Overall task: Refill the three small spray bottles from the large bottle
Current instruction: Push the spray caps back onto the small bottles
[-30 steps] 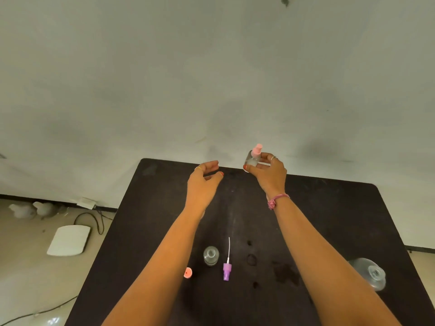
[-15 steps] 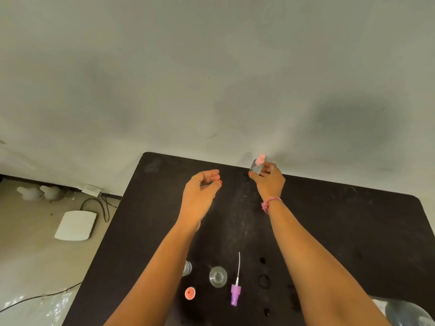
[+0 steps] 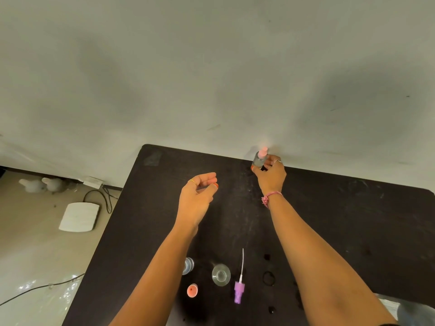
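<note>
Nearest on the black table (image 3: 353, 220) lie one orange cap (image 3: 192, 290), one purple sprayer head (image 3: 239, 293) with its white tube, and two open clear small bottles: one (image 3: 221, 275) in plain sight, the other (image 3: 188, 266) half hidden behind the left forearm. The large bottle (image 3: 409, 314) is cut off at the lower right corner. Farther on, the left hand (image 3: 196, 196) hovers, its grip loosely curled around nothing. At the table's far edge the right hand (image 3: 270, 176) pinches one pink-topped spray bottle (image 3: 259, 158), upright.
</note>
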### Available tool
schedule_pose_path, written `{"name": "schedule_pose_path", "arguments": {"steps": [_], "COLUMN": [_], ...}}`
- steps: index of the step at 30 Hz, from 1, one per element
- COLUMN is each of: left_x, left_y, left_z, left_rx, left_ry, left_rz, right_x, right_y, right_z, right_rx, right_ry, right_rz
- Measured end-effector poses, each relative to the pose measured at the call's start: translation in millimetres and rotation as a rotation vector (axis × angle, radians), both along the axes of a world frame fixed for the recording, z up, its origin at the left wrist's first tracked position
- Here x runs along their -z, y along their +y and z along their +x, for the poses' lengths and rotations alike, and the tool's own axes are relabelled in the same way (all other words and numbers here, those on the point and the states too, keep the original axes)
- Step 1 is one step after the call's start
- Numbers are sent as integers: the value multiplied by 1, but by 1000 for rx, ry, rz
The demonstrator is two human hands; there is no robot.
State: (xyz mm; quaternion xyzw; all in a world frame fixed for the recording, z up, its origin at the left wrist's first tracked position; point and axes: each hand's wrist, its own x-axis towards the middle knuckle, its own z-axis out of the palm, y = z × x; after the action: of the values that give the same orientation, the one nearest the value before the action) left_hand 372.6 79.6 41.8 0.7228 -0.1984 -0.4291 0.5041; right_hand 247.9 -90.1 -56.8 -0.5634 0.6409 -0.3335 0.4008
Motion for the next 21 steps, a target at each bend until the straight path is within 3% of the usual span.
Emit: {"name": "schedule_pose_path", "arguments": {"steps": [11,21], "left_x": [-13,-19], "left_y": [31,97], "left_z": [-16,-48], "left_rx": [18,93], "left_ry": [-14,-164], "left_rz": [-32,-73], "right_x": [-24,-46], "right_y": [68,187], "right_z": [-43,-94], "right_rx": [-24,-353], "right_ry": [-47,92], "right_rz": [-18,-136]}}
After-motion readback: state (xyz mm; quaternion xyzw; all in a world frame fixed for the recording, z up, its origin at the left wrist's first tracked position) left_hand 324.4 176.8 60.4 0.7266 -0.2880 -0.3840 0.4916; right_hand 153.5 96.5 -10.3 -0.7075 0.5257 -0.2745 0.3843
